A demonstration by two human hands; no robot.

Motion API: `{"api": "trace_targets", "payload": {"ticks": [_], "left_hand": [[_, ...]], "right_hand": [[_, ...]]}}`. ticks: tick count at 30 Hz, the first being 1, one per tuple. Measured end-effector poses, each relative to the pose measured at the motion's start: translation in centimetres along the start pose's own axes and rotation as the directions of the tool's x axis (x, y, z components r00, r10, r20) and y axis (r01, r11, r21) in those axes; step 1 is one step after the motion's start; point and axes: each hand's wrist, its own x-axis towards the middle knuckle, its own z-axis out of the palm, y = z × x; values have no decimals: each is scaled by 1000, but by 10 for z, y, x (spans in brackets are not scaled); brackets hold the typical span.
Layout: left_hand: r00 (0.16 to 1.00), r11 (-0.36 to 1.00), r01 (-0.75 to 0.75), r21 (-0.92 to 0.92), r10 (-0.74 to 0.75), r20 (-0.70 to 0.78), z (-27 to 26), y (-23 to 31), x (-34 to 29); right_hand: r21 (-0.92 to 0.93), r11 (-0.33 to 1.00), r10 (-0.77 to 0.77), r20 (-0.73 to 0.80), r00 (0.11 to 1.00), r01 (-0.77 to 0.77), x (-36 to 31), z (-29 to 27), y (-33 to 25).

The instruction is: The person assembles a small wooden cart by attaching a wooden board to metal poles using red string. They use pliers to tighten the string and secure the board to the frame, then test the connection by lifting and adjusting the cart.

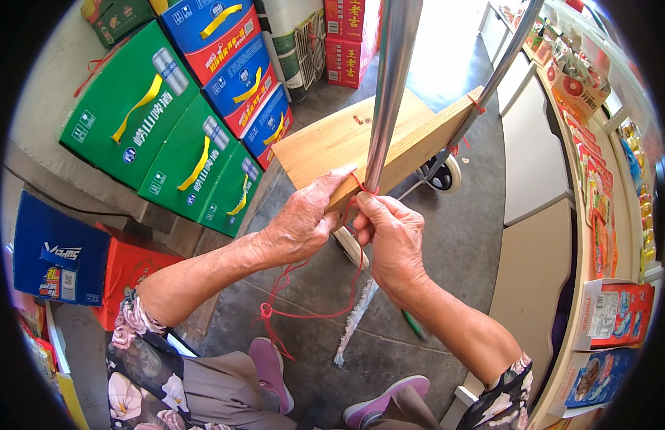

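Observation:
A length of red string (316, 316) is looped round an upright metal pole (391, 86) where it meets the edge of a pale wooden board (354, 132). My right hand (395, 240) is closed, pinching the string between thumb and forefinger just below the loop. On the board's near corner, my left hand (300, 221) is closed with a finger stretched over the edge toward the pole; its inner fingers are partly hidden. Knotted string hangs below my hands. At the board's far end, more red string is tied round a second metal pole (501, 68). A wheel (445, 176) shows below the board.
Green cartons (176, 132) and blue-and-red cartons (228, 54) with yellow handles are stacked at left. Red boxes (343, 61) stand behind. Shelves of packets (594, 186) line the right side. A frayed white strip (356, 322) lies on the grey floor (311, 351).

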Motion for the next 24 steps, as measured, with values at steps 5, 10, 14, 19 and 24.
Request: {"api": "trace_targets", "payload": {"ticks": [5,10,14,19,24], "left_hand": [[1000,1000,-7,-12,6,-30,2,0,1],[1000,1000,-10,17,11,-22,-3,-1,3],[996,994,-46,96,53,-69,0,-4,1],[998,998,-37,45,40,-52,0,-5,4],[991,995,-90,30,93,-97,1,-4,3]], "right_hand": [[63,998,2,49,999,-5,3,-4,2],[75,997,2,41,999,-5,8,-1,3],[70,997,41,-13,999,-40,6,3,5],[-20,1000,11,-50,999,-12,6,8,5],[137,990,18,-7,1000,-17,12,6,4]]}}
